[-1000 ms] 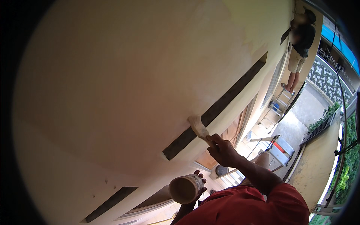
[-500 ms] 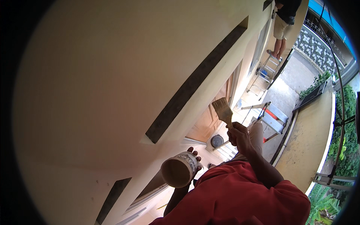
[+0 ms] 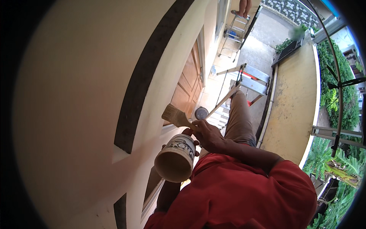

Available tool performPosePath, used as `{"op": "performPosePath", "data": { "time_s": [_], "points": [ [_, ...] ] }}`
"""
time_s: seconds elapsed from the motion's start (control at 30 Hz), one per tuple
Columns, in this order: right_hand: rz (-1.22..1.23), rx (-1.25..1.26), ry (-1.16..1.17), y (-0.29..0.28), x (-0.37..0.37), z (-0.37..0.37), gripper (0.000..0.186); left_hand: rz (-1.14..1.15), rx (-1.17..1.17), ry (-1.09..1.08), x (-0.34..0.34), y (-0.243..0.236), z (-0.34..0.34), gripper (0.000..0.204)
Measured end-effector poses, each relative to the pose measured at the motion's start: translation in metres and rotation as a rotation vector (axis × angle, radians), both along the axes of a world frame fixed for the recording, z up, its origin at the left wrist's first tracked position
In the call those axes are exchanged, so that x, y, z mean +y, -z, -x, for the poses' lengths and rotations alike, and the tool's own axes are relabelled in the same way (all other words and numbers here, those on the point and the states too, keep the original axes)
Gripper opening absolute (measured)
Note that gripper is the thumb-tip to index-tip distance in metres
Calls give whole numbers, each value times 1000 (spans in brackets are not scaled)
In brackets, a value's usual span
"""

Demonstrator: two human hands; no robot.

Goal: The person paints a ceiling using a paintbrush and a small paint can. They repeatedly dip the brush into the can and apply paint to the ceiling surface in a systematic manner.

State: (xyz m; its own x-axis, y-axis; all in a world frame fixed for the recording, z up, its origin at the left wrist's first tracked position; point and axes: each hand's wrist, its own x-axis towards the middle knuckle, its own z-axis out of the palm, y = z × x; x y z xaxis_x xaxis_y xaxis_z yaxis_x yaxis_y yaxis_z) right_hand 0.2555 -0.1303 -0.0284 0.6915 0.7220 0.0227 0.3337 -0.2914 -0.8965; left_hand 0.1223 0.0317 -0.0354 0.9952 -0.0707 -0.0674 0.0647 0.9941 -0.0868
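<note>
My right hand point(image 3: 209, 135) grips the handle of a wide paintbrush point(image 3: 176, 115), its bristles pointing left toward the wall. Just below the brush, a white plastic tub point(image 3: 176, 158) with dark print is tilted so that its mouth faces me. My left hand point(image 3: 196, 148) is wrapped round the far side of this tub, with only some fingers showing. The inside of the tub looks beige. To the left rises a large cream wall point(image 3: 76, 95) with a dark recessed strip point(image 3: 146, 72) and a smaller dark strip point(image 3: 120, 212).
A stepladder point(image 3: 255, 78) stands by my outstretched leg. Farther off, another person's legs point(image 3: 244, 7) stand on a second ladder point(image 3: 234, 34). A dark round bucket point(image 3: 201, 113) sits below near a wooden door point(image 3: 188, 78). A low yellowish wall point(image 3: 291, 95) runs along the right.
The paintbrush has moved left and down, from upright to nearly level, close above the tub. My view has turned, so the ladders and the dark strip appear farther left.
</note>
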Motion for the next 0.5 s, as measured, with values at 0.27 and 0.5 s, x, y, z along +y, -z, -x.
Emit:
{"op": "performPosePath", "data": {
  "time_s": [0.27, 0.5],
  "points": [
    [-63, -15, -175, 12, -19, -10, 35, 115, 107, 83, 5, -27, -36, 109],
    [-85, 198, -244, 31, -38, -18, 37, -13, 250, 172, 10, 30, -24, 110]
  ]
}}
